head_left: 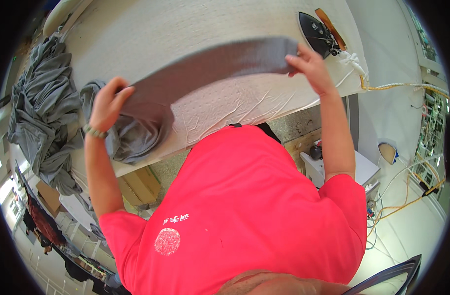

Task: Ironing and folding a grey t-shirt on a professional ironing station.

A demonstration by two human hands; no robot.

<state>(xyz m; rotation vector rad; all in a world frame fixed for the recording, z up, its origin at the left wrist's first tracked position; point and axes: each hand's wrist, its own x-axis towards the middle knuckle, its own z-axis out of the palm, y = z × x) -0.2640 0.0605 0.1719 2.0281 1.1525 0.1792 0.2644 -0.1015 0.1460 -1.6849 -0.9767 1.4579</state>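
A long grey strip of fabric (220,61) is stretched between my two hands above a white padded ironing table (161,29). My left hand (108,104) grips its left end, with thumb and fingers closed on the cloth. My right hand (309,68) pinches the other end at the right. The strip bows upward in the middle and looks slightly blurred. Below my left hand, a bunched grey cloth (136,135) lies on the table's near edge; I cannot tell whether it joins the strip.
A heap of grey garments (43,108) hangs over the table's left side. An iron (317,34) with a wooden handle rests at the far right, its cord (402,86) running off rightward. Under the table are a cardboard box (140,186) and a white cabinet (355,164).
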